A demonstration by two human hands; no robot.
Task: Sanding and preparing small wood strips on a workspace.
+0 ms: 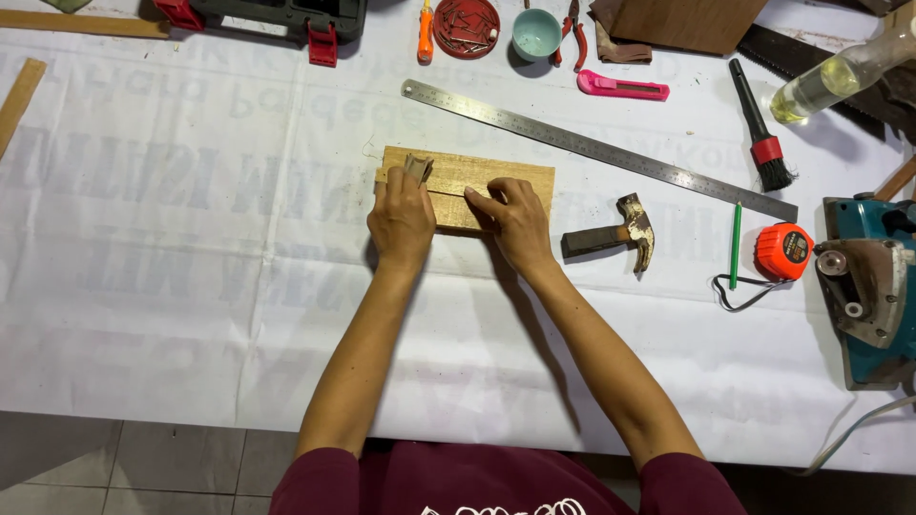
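A light wooden board (pixel 496 175) lies flat on the white-covered table (pixel 191 286), with a narrower wooden strip on its near part. My left hand (pixel 402 216) presses a small folded piece of sandpaper (pixel 417 167) against the board's left end. Over the middle of the board, my right hand (pixel 516 218) rests with its fingers pressing down on the strip, holding the wood still.
A long steel ruler (pixel 592 148) lies behind the board. A hammer (pixel 615 234), green pencil (pixel 736 243), orange tape measure (pixel 782 251) and teal power tool (pixel 873 286) sit to the right. A brush (pixel 760 129), pink cutter (pixel 620 88), cup (pixel 535 33) and bottle (pixel 840 76) are further back.
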